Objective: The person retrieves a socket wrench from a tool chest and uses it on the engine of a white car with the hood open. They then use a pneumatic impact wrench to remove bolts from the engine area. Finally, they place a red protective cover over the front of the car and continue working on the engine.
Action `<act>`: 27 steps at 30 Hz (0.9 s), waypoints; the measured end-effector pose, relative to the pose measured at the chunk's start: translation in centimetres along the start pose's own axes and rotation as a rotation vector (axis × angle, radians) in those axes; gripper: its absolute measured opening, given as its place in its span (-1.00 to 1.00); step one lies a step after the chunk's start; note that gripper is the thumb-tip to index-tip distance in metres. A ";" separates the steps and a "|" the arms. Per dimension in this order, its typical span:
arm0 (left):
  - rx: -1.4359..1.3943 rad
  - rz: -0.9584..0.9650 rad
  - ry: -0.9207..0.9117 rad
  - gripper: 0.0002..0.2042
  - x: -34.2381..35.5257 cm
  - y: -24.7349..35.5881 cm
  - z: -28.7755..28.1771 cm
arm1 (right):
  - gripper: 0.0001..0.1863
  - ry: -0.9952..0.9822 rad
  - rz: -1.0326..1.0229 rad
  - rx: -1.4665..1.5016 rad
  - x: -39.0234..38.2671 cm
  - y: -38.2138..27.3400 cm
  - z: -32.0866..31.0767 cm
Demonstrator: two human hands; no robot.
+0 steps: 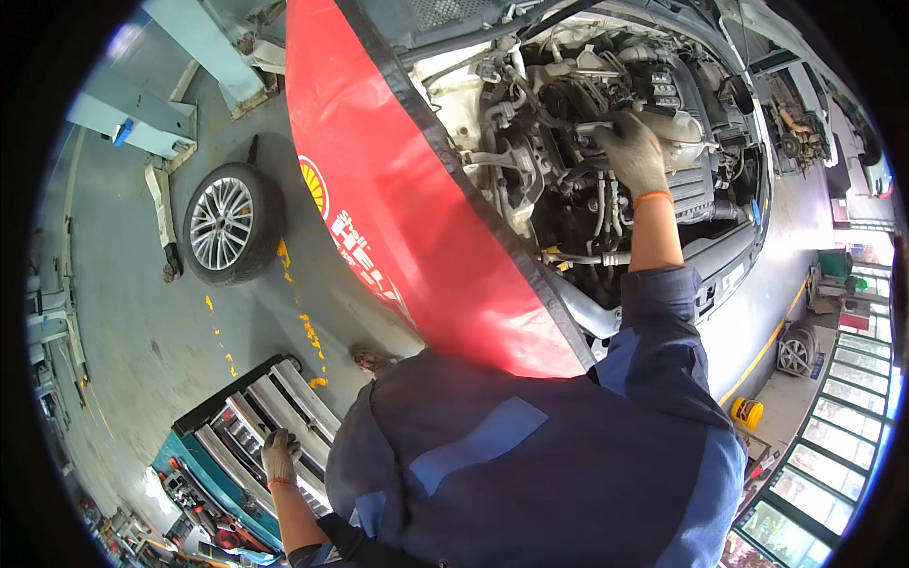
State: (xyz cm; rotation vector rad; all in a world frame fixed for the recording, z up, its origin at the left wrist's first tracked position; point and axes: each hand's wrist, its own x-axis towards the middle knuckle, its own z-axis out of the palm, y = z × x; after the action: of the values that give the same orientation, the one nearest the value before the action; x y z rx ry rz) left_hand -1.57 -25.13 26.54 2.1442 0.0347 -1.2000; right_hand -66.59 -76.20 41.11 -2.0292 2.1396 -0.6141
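Observation:
My right hand (630, 151), in a grey work glove, reaches into the open engine bay (530, 189) of a car. Its fingers are bent closed at a light metal piece beside the engine; what they grip is too small to make out. Left of me, my gloved left hand (279, 456) is over the open drawers of a tool chest (213, 450). Those fingers look curled together, and whatever they hold is hidden. Next to my right hand lies the ribbed dark engine cover (696, 185), with a pale rounded container (677, 128) just above it.
A red fender cover (407, 180) hangs over the car's side between me and the engine. On the floor at left lies a wheel (234, 224) near a lift post (204, 47). A yellow bucket (747, 412) and another wheel (797, 350) stand at right.

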 end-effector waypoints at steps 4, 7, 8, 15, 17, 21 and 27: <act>0.086 -0.148 0.058 -0.75 -1.3 -3.4 -0.2 | -0.48 -0.268 -0.055 -0.306 0.6 -1.0 4.1; 0.163 -0.155 0.036 -0.78 -3.2 -5.2 0.0 | -0.55 -0.405 -0.162 -0.549 1.7 -1.3 6.1; 0.164 -0.159 0.031 -0.78 -3.8 -5.6 0.0 | -0.58 -0.434 -0.219 -0.611 2.1 -1.3 6.7; 0.041 -0.213 0.051 -0.83 -5.2 -7.2 -1.0 | -0.73 -0.454 -0.383 -0.675 3.3 0.6 9.8; 0.104 -0.207 0.096 -0.82 -5.1 -7.5 -1.2 | -0.72 -0.478 -0.402 -0.712 3.5 0.7 10.2; 0.083 -0.165 0.060 -0.79 -4.2 -8.0 -1.8 | -0.72 -0.576 -0.445 -0.805 3.6 0.1 9.7; 0.156 -0.114 0.048 -0.68 -2.9 -9.5 -3.0 | -0.73 -0.592 -0.448 -0.820 3.4 -0.7 9.3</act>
State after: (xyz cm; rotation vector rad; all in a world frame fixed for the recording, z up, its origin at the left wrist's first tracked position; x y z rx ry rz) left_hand -4.19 -15.25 24.68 2.3344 0.0881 -1.2517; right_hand -62.87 -81.38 33.51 -2.6146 1.6931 0.9039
